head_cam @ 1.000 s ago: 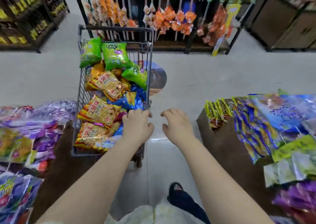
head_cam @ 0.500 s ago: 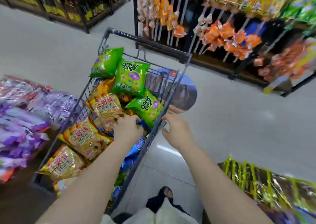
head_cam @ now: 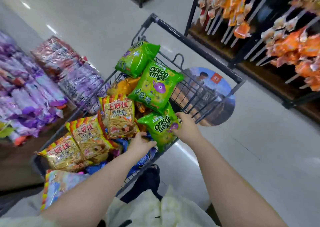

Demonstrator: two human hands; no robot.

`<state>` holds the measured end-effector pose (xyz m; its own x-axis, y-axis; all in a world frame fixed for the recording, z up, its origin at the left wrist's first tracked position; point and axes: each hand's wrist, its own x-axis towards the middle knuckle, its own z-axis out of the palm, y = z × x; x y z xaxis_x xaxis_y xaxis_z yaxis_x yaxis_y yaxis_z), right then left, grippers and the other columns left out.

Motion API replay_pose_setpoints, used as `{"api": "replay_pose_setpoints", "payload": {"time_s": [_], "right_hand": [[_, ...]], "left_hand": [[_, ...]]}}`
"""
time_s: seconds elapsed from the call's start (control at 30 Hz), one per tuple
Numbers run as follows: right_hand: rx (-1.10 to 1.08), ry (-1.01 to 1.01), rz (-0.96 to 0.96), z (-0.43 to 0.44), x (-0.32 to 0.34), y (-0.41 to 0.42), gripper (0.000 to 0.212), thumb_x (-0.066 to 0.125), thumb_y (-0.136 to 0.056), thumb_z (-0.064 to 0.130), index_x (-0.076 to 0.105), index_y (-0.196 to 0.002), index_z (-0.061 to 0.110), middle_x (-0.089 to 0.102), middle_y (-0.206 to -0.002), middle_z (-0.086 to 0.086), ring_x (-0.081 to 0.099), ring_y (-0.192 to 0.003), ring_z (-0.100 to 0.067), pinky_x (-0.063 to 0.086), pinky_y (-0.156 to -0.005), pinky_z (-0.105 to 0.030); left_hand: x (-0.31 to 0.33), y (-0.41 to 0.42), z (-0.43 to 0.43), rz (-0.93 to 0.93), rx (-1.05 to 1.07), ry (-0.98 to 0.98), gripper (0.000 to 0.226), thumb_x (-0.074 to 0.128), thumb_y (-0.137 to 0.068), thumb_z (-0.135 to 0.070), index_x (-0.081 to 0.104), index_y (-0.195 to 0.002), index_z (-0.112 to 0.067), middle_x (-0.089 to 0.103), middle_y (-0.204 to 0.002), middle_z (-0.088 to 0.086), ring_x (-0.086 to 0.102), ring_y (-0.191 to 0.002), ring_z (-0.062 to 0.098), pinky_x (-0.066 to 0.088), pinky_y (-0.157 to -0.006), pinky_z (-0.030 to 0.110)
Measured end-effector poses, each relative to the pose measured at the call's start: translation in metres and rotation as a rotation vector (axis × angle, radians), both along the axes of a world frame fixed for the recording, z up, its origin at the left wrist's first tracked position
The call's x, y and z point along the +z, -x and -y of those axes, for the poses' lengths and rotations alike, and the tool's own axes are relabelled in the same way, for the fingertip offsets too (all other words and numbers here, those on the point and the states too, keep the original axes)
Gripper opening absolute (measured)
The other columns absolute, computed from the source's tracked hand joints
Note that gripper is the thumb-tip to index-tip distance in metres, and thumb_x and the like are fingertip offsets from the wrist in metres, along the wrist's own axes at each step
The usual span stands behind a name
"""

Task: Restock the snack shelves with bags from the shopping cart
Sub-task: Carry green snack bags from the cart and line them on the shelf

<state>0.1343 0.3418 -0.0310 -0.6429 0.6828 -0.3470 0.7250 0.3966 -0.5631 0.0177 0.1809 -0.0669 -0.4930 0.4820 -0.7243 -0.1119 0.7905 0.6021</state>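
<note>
Pinching edge of centre-frame onion rings bag with right hand, left hand (closure indeterminate) steadying lower corner, for lifting from shopping cart.

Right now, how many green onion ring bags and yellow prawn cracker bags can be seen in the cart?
Green onion ring bags: 3
Yellow prawn cracker bags: 3
Total: 6
</note>
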Motion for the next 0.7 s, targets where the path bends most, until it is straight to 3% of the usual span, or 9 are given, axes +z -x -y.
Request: {"api": "replay_pose_setpoints", "payload": {"time_s": [0.17,0.23,0.33,0.4,0.5,0.57,0.7], "right_hand": [[0.045,0.116,0.056,-0.042,-0.010,0.010,0.077,0.076,-0.079,0.021,0.037,-0.145,0.014,0.043,-0.146,-0.009,0.041,-0.134,-0.023,0.034,-0.105,-0.030],[0.097,0.164,0.091,-0.051,-0.015,0.012,0.080,0.077,-0.079,0.024,0.035,-0.146,0.015,0.043,-0.148,-0.007,0.043,-0.133,-0.023,0.038,-0.103,-0.031],[0.186,0.260,0.161,-0.065,-0.024,0.015,0.079,0.079,-0.078,0.028,0.036,-0.144,0.019,0.048,-0.143,-0.003,0.049,-0.126,-0.021,0.043,-0.088,-0.027],[0.214,0.379,0.163,-0.074,-0.030,0.018,0.088,0.084,-0.071,0.031,0.035,-0.143,0.020,0.052,-0.136,-0.004,0.053,-0.120,-0.021,0.048,-0.090,-0.032],[0.252,0.485,0.124,-0.086,-0.038,0.024,0.105,0.088,-0.049,0.038,0.036,-0.138,0.022,0.060,-0.121,-0.002,0.060,-0.107,-0.021,0.052,-0.091,-0.043],[0.335,0.516,0.109,-0.091,-0.042,0.029,0.095,0.089,-0.056,0.030,0.037,-0.136,0.021,0.061,-0.122,-0.003,0.061,-0.107,-0.020,0.051,-0.093,-0.044],[0.452,0.601,0.033,-0.091,-0.048,0.041,0.079,0.084,-0.072,0.022,0.040,-0.138,0.020,0.061,-0.126,0.000,0.059,-0.111,-0.017,0.048,-0.099,-0.038]], "left_hand": [[-0.011,-0.002,-0.028,0.126,0.096,0.003,0.104,0.081,-0.079,-0.032,0.013,-0.155,-0.008,0.039,-0.150,0.013,0.042,-0.135,0.028,0.036,-0.110,0.037],[-0.018,-0.001,-0.034,0.159,0.143,0.004,0.110,0.085,-0.073,-0.037,0.016,-0.154,-0.010,0.041,-0.150,0.008,0.043,-0.134,0.028,0.037,-0.111,0.041],[-0.032,-0.004,-0.040,0.209,0.273,0.000,0.121,0.091,-0.052,-0.051,0.028,-0.150,-0.016,0.050,-0.143,0.005,0.052,-0.126,0.027,0.046,-0.105,0.047],[-0.043,-0.009,-0.040,0.219,0.349,-0.011,0.128,0.089,-0.036,-0.059,0.035,-0.144,-0.020,0.054,-0.138,0.002,0.056,-0.121,0.025,0.048,-0.101,0.045],[-0.029,-0.025,-0.046,0.222,0.471,-0.072,0.086,0.093,-0.058,-0.037,0.045,-0.128,-0.022,0.063,-0.126,0.001,0.061,-0.109,0.019,0.050,-0.090,0.035],[-0.024,-0.035,-0.049,0.188,0.548,-0.096,0.064,0.087,-0.071,-0.021,0.048,-0.123,-0.023,0.065,-0.121,0.000,0.061,-0.105,0.018,0.048,-0.082,0.032],[-0.022,-0.045,-0.041,0.151,0.800,-0.204,0.070,0.086,-0.072,-0.029,0.050,-0.131,-0.018,0.064,-0.127,0.003,0.063,-0.111,0.022,0.050,-0.087,0.038]]}}
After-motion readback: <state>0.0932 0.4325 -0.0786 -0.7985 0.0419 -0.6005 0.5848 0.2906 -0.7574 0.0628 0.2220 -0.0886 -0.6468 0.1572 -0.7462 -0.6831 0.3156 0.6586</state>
